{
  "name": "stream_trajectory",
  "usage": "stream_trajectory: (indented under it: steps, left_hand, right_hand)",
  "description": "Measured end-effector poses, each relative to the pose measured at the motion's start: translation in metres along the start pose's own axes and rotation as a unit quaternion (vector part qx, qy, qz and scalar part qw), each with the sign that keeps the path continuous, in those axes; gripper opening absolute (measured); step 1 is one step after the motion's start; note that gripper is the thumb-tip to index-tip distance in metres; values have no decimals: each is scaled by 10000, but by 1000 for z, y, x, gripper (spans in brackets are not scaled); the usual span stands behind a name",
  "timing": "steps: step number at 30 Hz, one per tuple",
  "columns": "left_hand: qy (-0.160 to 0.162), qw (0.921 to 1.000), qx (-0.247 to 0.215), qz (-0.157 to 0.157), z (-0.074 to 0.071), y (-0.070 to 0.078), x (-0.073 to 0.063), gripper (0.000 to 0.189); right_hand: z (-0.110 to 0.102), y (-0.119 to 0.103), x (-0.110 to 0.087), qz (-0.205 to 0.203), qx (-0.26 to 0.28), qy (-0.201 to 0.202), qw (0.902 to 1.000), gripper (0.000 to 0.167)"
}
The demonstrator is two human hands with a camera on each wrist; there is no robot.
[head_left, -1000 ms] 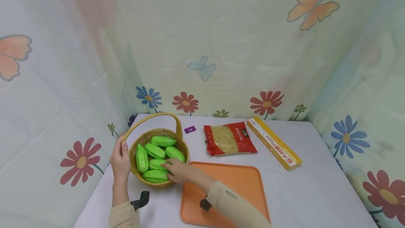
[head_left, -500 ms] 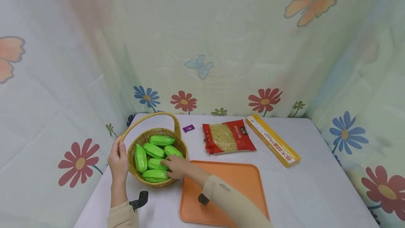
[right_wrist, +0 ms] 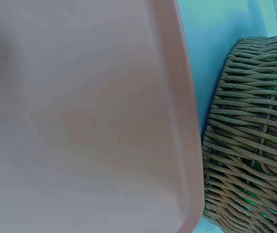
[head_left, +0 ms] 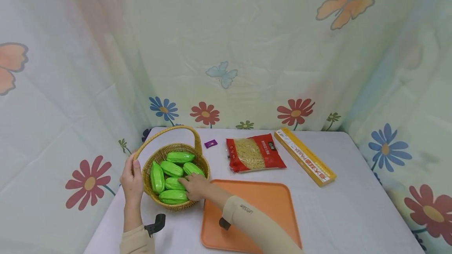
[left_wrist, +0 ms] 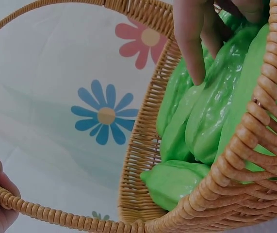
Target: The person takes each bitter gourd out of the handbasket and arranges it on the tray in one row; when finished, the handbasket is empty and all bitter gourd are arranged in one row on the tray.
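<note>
A wicker basket on the left of the table holds several shiny green bitter melons. My left hand grips the left side of the basket's arched handle. Inside the basket, my right hand has its fingers around the right end of a middle bitter melon. In the left wrist view, fingers of the right hand reach down onto the ridged melons; part of this hand is cut off by the frame. The right wrist view shows the basket's woven side but not the hand.
An orange tray lies right of the basket, under the right forearm. Behind it are a red bag of pasta and a small purple packet. A long yellow pasta box lies farther right. Flowered curtains enclose the table.
The view has shifted slightly. The left hand keeps its grip on the handle, and the right hand stays at the same bitter melon with little movement.
</note>
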State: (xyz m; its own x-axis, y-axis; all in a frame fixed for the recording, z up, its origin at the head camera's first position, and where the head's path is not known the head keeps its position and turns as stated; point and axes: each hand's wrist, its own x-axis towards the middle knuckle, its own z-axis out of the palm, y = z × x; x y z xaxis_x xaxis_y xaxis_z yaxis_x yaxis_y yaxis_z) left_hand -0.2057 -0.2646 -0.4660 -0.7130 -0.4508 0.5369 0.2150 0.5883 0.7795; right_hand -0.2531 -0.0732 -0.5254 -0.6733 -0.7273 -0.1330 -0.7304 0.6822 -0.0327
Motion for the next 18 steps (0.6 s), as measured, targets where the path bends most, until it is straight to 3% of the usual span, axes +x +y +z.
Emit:
stream_trajectory:
  steps: [10,18]
  left_hand:
    - [5,10000,-1,-40,0,-2,0,31]
    - [-82,9999,-16,-121,0,0,1,33]
  right_hand:
    - [1,-1,7,-112,442,-112,9989,62]
    - [5,10,14,-297,295,97,9991,53]
